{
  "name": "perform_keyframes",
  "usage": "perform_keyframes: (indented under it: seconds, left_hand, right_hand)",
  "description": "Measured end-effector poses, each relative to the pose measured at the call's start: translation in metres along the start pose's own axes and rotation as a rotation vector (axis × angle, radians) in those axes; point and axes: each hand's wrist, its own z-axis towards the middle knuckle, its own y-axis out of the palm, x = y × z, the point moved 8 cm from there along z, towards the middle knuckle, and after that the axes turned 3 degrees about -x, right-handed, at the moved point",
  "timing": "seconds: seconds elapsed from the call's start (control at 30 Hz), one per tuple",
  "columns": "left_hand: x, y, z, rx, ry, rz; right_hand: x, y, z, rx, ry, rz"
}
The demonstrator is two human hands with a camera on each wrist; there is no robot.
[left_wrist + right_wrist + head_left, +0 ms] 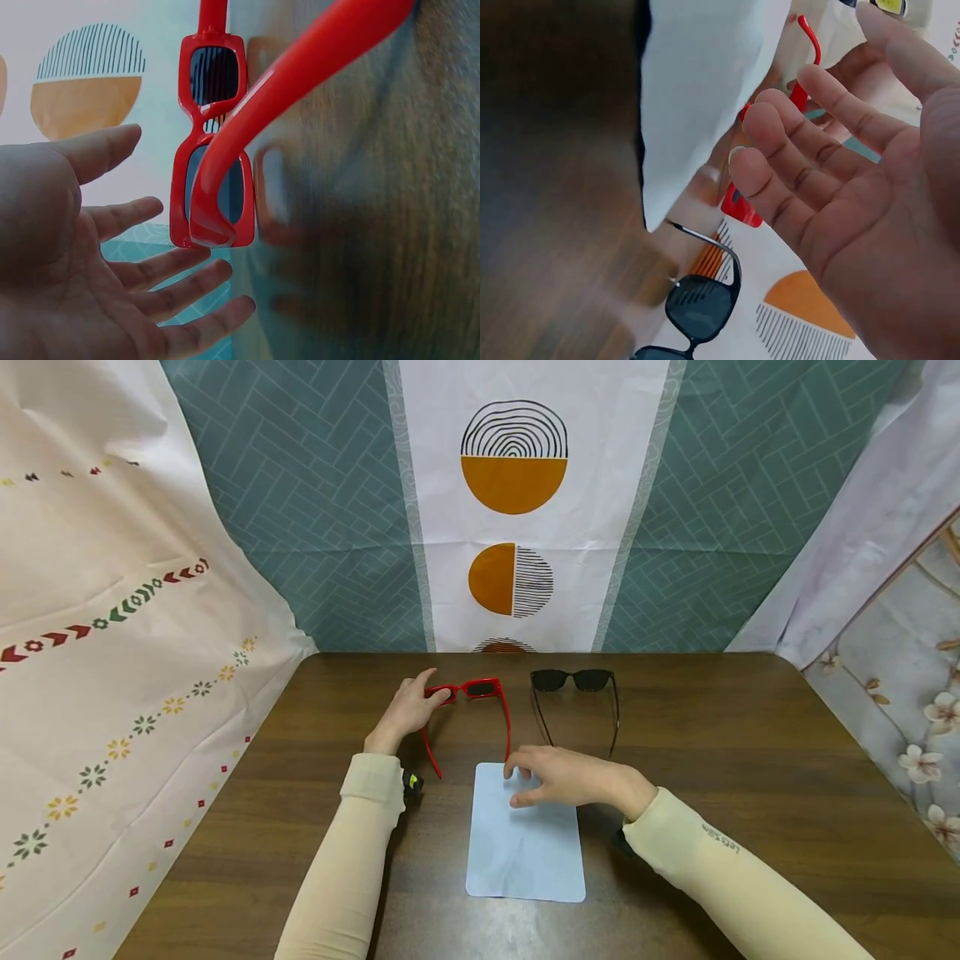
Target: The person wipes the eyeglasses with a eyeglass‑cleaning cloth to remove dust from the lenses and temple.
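Note:
Red-framed sunglasses stand with their arms spread on the wooden table. My left hand is at their left lens, fingers and thumb apart; in the left wrist view the hand has straight, spread fingers beside the red frame, not closed round it. My right hand hovers over the upper part of a pale blue cloth, its fingers loosely bent with nothing between them. Behind that hand stand black sunglasses, arms toward me; the right wrist view shows their dark lens.
The brown wooden table ends at a back edge against a green and white patterned curtain. Cream embroidered fabric hangs along the left side, and floral fabric along the right.

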Motion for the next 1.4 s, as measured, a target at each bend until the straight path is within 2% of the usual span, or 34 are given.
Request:
perform_keyframes:
  seconds: [0.4, 0.87, 1.2, 1.4]
  left_hand:
    - [-0.006, 0.003, 0.001, -0.026, -0.056, -0.002]
    - [-0.010, 0.005, 0.001, -0.025, -0.066, 0.024]
    - [-0.014, 0.005, 0.001, -0.011, -0.065, 0.021]
    - [-0.016, 0.002, 0.001, 0.004, -0.059, 0.052]
  right_hand:
    - [0.000, 0.014, -0.001, -0.028, 0.025, -0.016]
    - [0.002, 0.024, -0.003, -0.037, 0.065, -0.098]
    - [0.003, 0.024, -0.006, -0.007, 0.026, -0.101]
    - [0.003, 0.024, -0.005, 0.009, 0.023, -0.077]
